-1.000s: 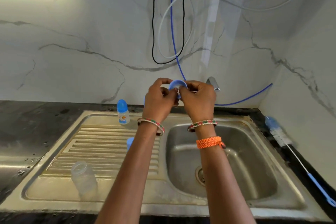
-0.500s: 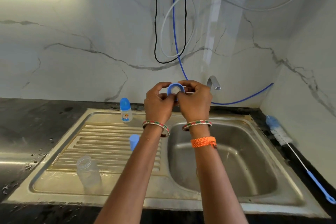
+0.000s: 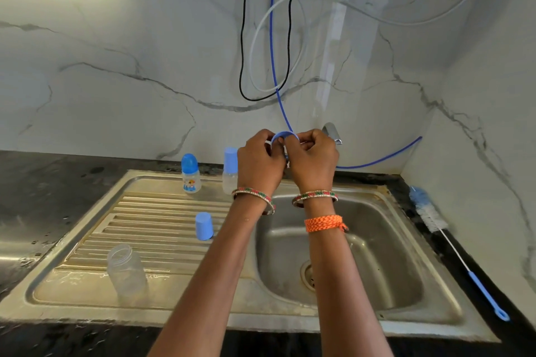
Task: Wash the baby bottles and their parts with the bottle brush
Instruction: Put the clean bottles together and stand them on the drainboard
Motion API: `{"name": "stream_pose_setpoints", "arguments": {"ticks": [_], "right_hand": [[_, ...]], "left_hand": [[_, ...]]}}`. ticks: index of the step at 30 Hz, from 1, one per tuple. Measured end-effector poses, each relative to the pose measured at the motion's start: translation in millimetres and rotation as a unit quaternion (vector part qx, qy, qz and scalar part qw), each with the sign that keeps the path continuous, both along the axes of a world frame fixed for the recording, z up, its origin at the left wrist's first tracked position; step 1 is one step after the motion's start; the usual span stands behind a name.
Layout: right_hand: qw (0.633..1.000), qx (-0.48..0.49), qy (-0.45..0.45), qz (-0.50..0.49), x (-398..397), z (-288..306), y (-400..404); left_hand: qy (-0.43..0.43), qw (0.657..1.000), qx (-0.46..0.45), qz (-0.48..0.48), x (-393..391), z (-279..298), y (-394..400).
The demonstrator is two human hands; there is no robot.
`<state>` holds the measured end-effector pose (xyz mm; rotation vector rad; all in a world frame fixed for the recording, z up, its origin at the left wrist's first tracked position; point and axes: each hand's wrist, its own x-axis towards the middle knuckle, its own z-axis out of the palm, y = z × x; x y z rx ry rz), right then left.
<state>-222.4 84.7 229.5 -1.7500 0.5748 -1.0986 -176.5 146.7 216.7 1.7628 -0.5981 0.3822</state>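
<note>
Both hands raised above the sink, in front of the marble wall. Left hand (image 3: 259, 159) and right hand (image 3: 313, 160) meet, fingers curled, together pinching a blue bottle ring (image 3: 283, 136) by its rim; most of the ring hidden behind the fingers.

On the draining board (image 3: 162, 229): 1 clear bottle (image 3: 126, 270), uncapped, standing near the front; 1 loose blue cap (image 3: 204, 225) mid-board. At the back edge, 2 capped bottles upright: a small printed bottle (image 3: 190, 173), and a taller bottle (image 3: 230, 171) just beside the left hand.

Bottle brush (image 3: 452, 246) lies on the dark counter right of the basin (image 3: 377, 240), bristles toward the wall, blue handle toward the front. Tap spout (image 3: 332, 133) behind the right hand.
</note>
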Motion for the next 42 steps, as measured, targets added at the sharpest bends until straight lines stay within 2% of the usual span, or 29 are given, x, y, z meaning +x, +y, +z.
{"name": "stream_pose_setpoints", "arguments": {"ticks": [2,5,9,13,17,19,21,23,26,30,33,35,38,40,42], "right_hand": [[1.000,0.007,-0.012,0.009,0.5,-1.1,0.6],[0.996,0.045,-0.003,0.083,0.6,-5.0,-5.7],[0.989,0.074,0.044,0.122,0.2,-10.1,-22.7],[0.991,0.033,0.096,0.083,2.1,-20.7,-21.1],[0.975,0.098,0.109,0.170,0.3,-32.6,-21.0],[0.953,0.124,0.135,0.243,0.2,-37.9,-20.7],[0.939,0.120,0.156,0.281,3.2,-44.9,-20.4],[0.934,0.122,0.150,0.302,7.9,-52.7,-19.4],[0.915,0.161,0.132,0.346,22.1,-64.8,-10.7],[0.836,0.302,0.129,0.440,51.7,-76.1,22.1],[0.786,0.368,0.098,0.488,70.8,-81.4,53.2],[0.767,0.391,0.076,0.503,82.5,-85.0,69.7],[0.763,0.395,0.085,0.505,98.0,-87.1,89.8],[0.795,0.323,0.144,0.493,106.1,-91.6,103.4],[0.825,0.206,0.213,0.482,109.5,-100.9,114.7]], "left_hand": [[-0.007,1.000,-0.013,0.009,-0.9,-0.1,0.3],[0.000,1.000,-0.022,-0.021,5.4,-3.1,7.4],[0.115,0.986,-0.029,-0.116,10.6,-9.6,10.5],[0.090,0.991,0.017,-0.097,8.6,-19.0,9.2],[0.174,0.979,-0.018,-0.105,15.6,-36.9,15.8],[0.256,0.957,-0.072,-0.114,19.2,-45.7,25.1],[0.379,0.904,-0.121,-0.158,22.9,-48.7,37.4],[0.432,0.867,-0.119,-0.216,28.2,-50.7,52.0],[0.426,0.861,-0.128,-0.246,37.8,-52.8,76.2],[0.376,0.910,-0.058,-0.166,59.8,-64.7,106.4],[0.234,0.971,0.004,-0.045,80.8,-76.1,125.8],[0.167,0.985,0.032,-0.004,91.8,-79.8,142.0],[0.137,0.988,0.061,0.028,101.2,-82.3,184.2],[0.146,0.985,0.089,0.019,106.7,-89.3,226.7],[0.198,0.965,0.170,-0.004,106.3,-106.6,266.8]]}}
